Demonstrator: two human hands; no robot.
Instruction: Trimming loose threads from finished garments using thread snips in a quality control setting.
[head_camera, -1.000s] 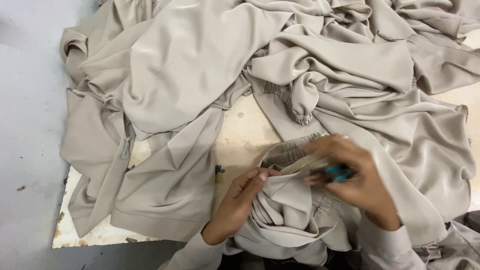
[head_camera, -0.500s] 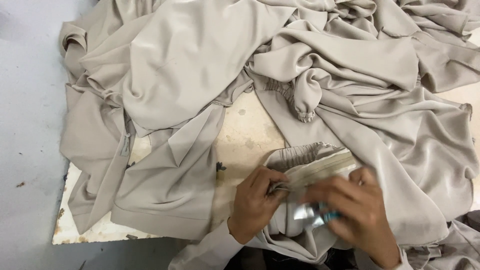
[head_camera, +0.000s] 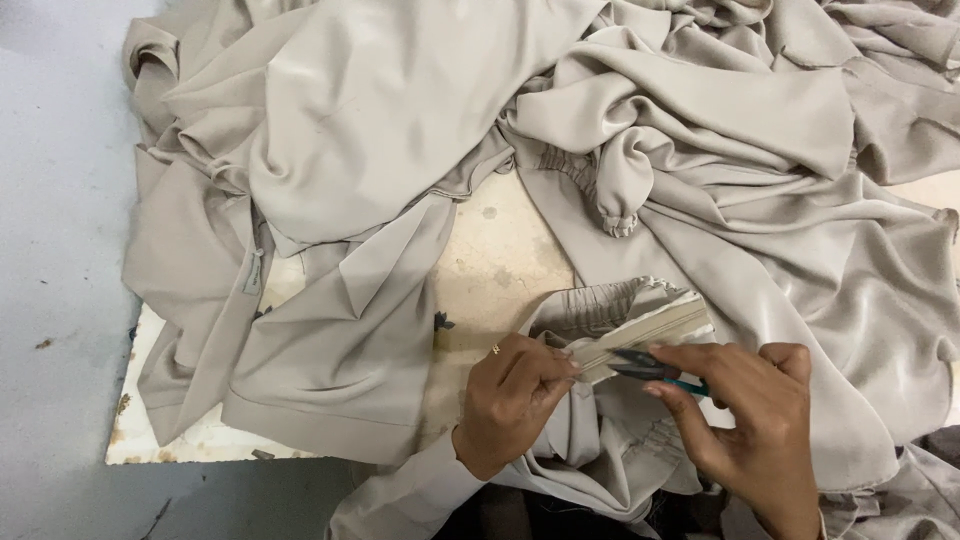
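Observation:
My left hand (head_camera: 512, 398) pinches the gathered elastic hem (head_camera: 640, 318) of a beige garment near the table's front edge. Small thread snips with a teal handle (head_camera: 652, 368) sit in my right hand (head_camera: 752, 430), their dark blades pointing left at the folded hem beside my left fingers. The hem is pulled flat between both hands. More of the same beige fabric bunches under my wrists, toward my body.
A big pile of beige garments (head_camera: 400, 150) covers most of the worn pale table (head_camera: 490, 270). A gathered cuff (head_camera: 620, 210) lies in the middle. The grey floor (head_camera: 55, 300) lies left of the table's edge.
My right hand with the snips moved down from above the hem, then came back up to it. My left hand shifted right along the fabric edge and now pinches the hem.

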